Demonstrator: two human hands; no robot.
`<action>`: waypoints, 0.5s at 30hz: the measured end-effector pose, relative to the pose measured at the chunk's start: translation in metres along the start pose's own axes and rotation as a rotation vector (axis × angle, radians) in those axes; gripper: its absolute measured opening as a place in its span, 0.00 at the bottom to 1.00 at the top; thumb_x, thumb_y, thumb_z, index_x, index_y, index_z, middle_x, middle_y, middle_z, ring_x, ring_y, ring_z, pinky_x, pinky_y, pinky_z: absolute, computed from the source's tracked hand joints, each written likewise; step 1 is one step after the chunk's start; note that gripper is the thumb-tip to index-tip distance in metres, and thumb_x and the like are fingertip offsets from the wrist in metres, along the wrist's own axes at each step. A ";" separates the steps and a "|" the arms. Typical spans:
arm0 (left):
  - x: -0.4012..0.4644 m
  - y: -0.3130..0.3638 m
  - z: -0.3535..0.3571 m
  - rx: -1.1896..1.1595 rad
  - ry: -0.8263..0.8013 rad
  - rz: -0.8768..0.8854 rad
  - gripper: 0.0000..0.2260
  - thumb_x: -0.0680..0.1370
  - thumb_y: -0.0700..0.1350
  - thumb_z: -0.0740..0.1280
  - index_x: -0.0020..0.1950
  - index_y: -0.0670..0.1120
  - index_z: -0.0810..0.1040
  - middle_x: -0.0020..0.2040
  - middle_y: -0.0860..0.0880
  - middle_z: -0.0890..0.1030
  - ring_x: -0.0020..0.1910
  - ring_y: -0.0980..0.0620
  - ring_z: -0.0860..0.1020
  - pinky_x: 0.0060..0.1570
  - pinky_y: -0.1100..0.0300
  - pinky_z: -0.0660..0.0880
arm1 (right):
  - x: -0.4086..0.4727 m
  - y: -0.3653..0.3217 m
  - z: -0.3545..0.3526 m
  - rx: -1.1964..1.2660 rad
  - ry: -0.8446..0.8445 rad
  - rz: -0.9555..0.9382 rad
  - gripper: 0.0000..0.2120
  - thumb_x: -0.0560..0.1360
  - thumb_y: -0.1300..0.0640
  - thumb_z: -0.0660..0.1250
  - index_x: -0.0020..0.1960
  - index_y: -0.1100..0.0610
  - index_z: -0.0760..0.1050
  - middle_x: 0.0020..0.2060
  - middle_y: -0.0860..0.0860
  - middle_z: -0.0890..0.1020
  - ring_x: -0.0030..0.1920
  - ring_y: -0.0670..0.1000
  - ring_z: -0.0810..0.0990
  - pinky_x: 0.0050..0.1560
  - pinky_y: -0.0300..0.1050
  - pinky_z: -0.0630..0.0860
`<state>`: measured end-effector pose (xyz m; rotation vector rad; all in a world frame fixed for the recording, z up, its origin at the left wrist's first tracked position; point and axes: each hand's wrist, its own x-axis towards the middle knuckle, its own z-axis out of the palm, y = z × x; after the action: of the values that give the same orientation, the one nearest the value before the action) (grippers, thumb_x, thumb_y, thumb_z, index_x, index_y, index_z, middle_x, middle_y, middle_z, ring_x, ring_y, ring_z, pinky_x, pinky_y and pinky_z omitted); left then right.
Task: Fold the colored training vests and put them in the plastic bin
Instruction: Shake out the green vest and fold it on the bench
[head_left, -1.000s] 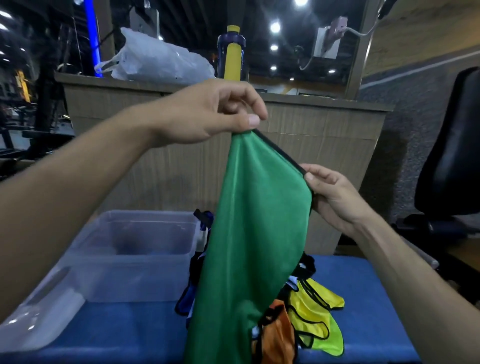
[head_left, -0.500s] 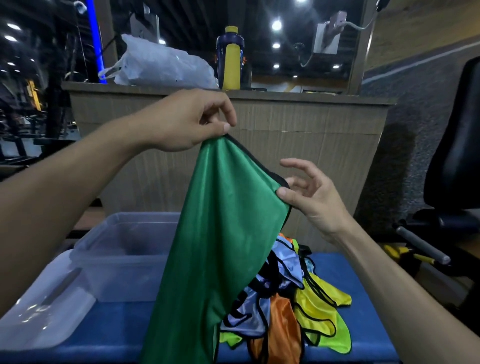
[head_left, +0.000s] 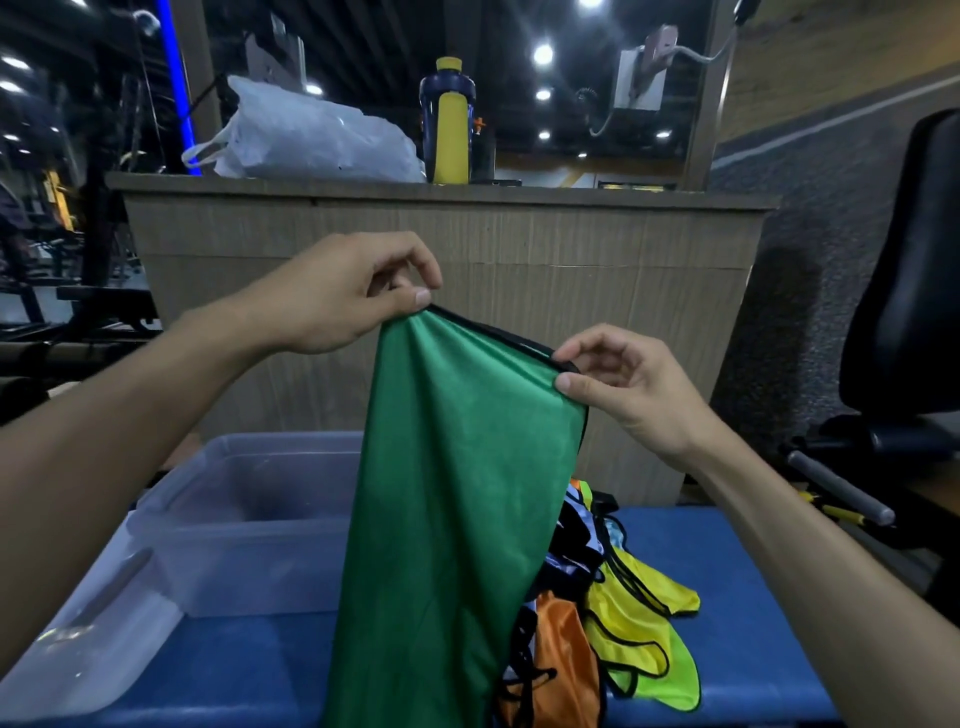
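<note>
**Status: first vest in hand, bin empty**

Plastic bin (head_left: 244, 499) — no vests visible inside. Left hand (head_left: 343, 291) and right hand (head_left: 623, 384) each pinch the green vest (head_left: 457, 467) top edge, unfolded. Remaining vests (head_left: 613, 623) lie heaped — folding hardly begun.

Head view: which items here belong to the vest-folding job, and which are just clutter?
Job:
- green vest, pinched by left hand and right hand
- pile of vests (yellow, orange, others)
- plastic bin
- bin lid

Clutter:
- white plastic bag
- yellow and blue bottle
- black chair
</note>
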<state>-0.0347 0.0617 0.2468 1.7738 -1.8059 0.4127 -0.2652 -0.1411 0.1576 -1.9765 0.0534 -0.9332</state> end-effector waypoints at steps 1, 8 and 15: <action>-0.001 -0.001 0.002 0.006 0.007 -0.001 0.04 0.81 0.47 0.69 0.55 0.54 0.78 0.40 0.53 0.80 0.39 0.54 0.76 0.39 0.63 0.71 | 0.000 0.000 -0.001 0.052 0.009 0.016 0.08 0.75 0.66 0.73 0.53 0.57 0.81 0.43 0.55 0.81 0.45 0.51 0.80 0.49 0.44 0.78; -0.009 0.011 0.016 -0.073 -0.078 0.045 0.07 0.80 0.48 0.68 0.58 0.55 0.79 0.43 0.56 0.81 0.42 0.56 0.78 0.42 0.64 0.74 | 0.012 0.004 -0.011 0.262 0.198 0.164 0.10 0.83 0.64 0.63 0.55 0.52 0.80 0.48 0.52 0.79 0.46 0.50 0.77 0.49 0.47 0.74; 0.016 0.035 0.014 0.716 -0.021 0.079 0.17 0.84 0.57 0.53 0.66 0.54 0.74 0.49 0.50 0.78 0.47 0.50 0.76 0.41 0.54 0.71 | 0.024 -0.014 -0.005 0.056 0.265 0.093 0.09 0.85 0.61 0.59 0.58 0.55 0.77 0.47 0.48 0.82 0.46 0.48 0.81 0.49 0.46 0.79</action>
<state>-0.0710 0.0429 0.2515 2.1566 -1.8786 1.1935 -0.2557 -0.1458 0.1840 -1.7730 0.2637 -1.1182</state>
